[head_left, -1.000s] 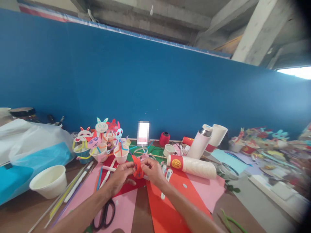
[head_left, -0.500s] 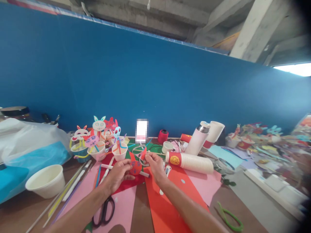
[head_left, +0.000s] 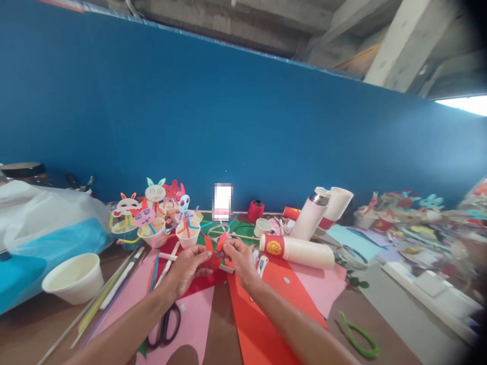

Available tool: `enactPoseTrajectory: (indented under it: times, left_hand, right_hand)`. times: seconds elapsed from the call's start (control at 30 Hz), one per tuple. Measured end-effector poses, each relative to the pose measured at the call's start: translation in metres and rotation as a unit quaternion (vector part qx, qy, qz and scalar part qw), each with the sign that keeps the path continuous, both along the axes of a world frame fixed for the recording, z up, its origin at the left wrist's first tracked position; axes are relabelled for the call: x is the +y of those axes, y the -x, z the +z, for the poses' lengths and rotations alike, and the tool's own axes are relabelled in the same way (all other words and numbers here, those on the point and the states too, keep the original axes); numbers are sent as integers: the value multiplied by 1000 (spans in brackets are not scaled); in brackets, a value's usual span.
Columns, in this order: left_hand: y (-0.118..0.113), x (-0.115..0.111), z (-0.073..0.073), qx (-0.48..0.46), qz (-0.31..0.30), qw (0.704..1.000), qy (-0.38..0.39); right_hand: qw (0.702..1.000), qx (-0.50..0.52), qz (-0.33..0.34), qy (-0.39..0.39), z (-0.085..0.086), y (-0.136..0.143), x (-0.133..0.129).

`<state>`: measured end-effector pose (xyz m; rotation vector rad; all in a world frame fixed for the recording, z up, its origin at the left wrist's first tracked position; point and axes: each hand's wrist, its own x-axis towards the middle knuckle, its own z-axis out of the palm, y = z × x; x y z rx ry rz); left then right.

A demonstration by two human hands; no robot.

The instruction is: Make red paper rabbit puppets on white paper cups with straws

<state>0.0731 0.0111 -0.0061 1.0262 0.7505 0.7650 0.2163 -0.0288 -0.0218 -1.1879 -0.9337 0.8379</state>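
A red paper face (head_left: 213,261) with blue marks and an upright red ear is pinched at its left edge by my left hand (head_left: 189,266). Between the thumb and fingers of my right hand (head_left: 239,259) is a red paper ear (head_left: 221,242), at the top right of the face. My fingers cover part of the face. Red paper (head_left: 201,289) lies beneath, with a white marker (head_left: 168,257) near my left hand. Black-handled scissors (head_left: 169,327) rest by my left forearm.
Paper cups with animal figures (head_left: 187,234) stand at the back left, near a white bowl (head_left: 74,278). To the right are a stack of paper cups (head_left: 308,252), a thermos (head_left: 310,215), a green pipe cleaner (head_left: 361,342) and a white power strip (head_left: 429,299).
My right hand has moved slightly left and down, bringing the red ear against the top of the face. The face is now more covered by my fingers.
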Motion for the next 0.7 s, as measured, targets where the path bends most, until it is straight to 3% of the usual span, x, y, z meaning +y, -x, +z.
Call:
enactPoseTrajectory:
  times: [0.4,0.7]
  left_hand:
    - [-1,-5,1,34,-9,999,-14]
    - [-1,-2,-8,34,-17,999,-25]
  right_hand:
    - [1000,11,21,-10,-2,3,-1]
    - [1000,-2,8,25,3,4,-3]
